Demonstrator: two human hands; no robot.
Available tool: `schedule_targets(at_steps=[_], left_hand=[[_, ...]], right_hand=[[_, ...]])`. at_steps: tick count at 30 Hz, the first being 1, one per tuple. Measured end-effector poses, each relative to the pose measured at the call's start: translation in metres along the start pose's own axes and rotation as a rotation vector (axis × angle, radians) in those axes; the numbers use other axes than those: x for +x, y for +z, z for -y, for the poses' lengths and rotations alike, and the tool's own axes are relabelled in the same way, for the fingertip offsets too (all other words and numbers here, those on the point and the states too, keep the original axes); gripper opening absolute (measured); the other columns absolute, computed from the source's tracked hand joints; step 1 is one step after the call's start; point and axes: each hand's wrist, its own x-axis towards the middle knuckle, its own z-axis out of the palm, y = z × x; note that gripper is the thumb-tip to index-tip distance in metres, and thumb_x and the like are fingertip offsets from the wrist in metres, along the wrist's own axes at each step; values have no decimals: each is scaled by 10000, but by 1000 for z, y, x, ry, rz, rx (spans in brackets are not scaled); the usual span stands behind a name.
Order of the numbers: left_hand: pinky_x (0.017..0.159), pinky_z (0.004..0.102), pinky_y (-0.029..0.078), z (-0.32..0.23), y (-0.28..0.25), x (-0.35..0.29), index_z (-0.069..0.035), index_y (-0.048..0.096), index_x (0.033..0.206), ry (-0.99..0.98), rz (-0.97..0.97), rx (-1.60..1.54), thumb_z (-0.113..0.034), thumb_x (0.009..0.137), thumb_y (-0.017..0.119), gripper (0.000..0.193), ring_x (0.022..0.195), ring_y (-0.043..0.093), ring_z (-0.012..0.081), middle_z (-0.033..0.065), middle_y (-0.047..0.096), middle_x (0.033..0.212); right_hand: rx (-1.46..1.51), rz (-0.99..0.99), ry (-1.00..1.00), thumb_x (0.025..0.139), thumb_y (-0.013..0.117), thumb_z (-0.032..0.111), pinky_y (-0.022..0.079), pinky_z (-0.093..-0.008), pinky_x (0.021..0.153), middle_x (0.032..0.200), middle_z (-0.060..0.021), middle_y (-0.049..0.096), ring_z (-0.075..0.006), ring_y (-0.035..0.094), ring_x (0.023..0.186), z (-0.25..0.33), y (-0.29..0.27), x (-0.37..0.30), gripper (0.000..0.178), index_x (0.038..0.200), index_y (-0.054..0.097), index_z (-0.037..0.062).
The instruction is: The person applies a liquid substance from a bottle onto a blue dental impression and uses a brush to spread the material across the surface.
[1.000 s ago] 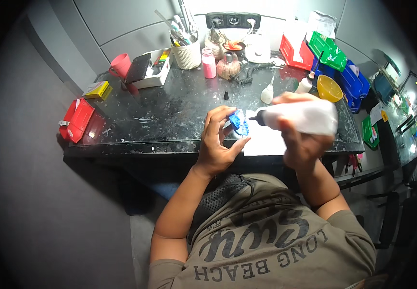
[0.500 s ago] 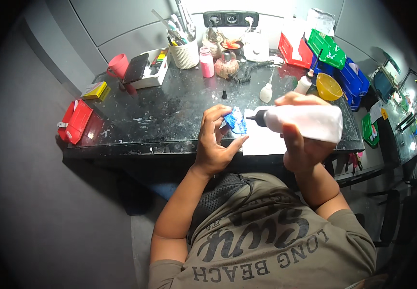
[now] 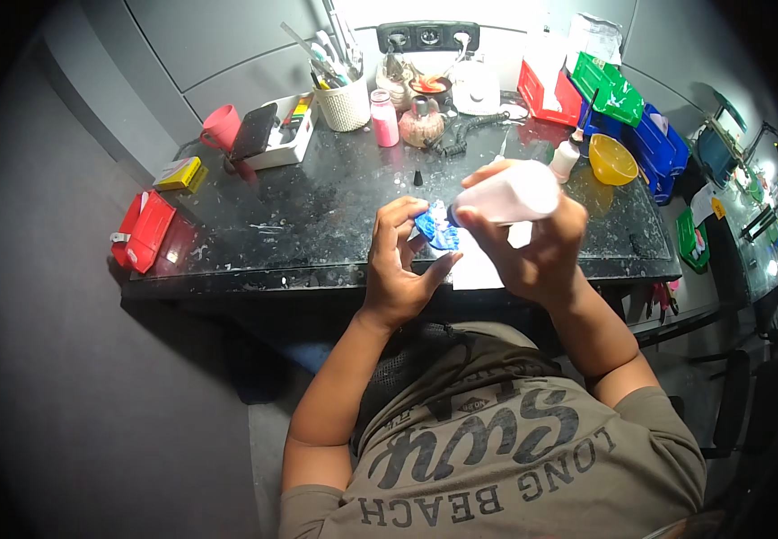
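Speckled black table (image 3: 308, 207), grey walls (image 3: 227, 40), right hand (image 3: 541, 256) holding white bottle (image 3: 516, 192)

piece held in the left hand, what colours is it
The piece is blue and whitish, in the head view.

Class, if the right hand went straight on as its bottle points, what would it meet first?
The bottle in the right hand would likely first meet the blue piece in the left hand; depth is unclear.

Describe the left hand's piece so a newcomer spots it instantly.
Find the black table, then the left hand near its front edge. It holds a small piece whose blue patches distinguish it from the white bottle and white paper.
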Motion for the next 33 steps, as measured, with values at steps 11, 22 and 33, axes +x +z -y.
schedule_targets(at_steps=[11,22,33], left_hand=[[1000,348,562,0,2,-1,-21,428,1362,-11,-13,50,8,794,845,705,1190,601,223,137,423,1370],[1099,370,473,-3,-1,-7,-35,398,1389,-50,-9,41,80,798,805,727,1266,552,225,130,406,1407],[1090,364,475,-2,-3,-4,-30,394,1386,-62,-22,15,64,789,824,742,1248,560,204,122,413,1399]], right_hand=[[155,-172,127,854,818,132,576,-318,784,913,-165,729,-248,733,895,15,-6,-6,282,1057,691,-17],[-108,99,-87,854,806,58,596,-345,732,948,-156,718,-245,732,860,13,-10,-1,480,1224,524,-57],[-17,202,165,869,792,79,583,-419,827,957,-162,729,-319,728,904,20,-7,0,379,1158,604,-77]])
